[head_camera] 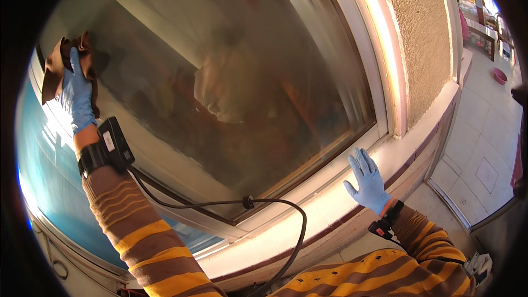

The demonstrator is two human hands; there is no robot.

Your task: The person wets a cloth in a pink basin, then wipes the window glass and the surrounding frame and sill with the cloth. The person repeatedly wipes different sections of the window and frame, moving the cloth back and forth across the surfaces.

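Observation:
My left hand, in a blue disposable glove, grips a folded brown cloth at the upper left. The cloth lies against the left side of a window frame and the edge of its glass pane. The pane looks hazy and carries reflections. My right hand, gloved in blue too, holds nothing. Its fingers are spread over the pale window sill, near the lower right corner of the white window frame; whether it touches the sill I cannot tell.
A black cable loops from the device on my left wrist across the sill. A rough plastered wall rises right of the window. Beyond a doorway are a tiled floor and a pink basin. Blue-tinted glass stands at left.

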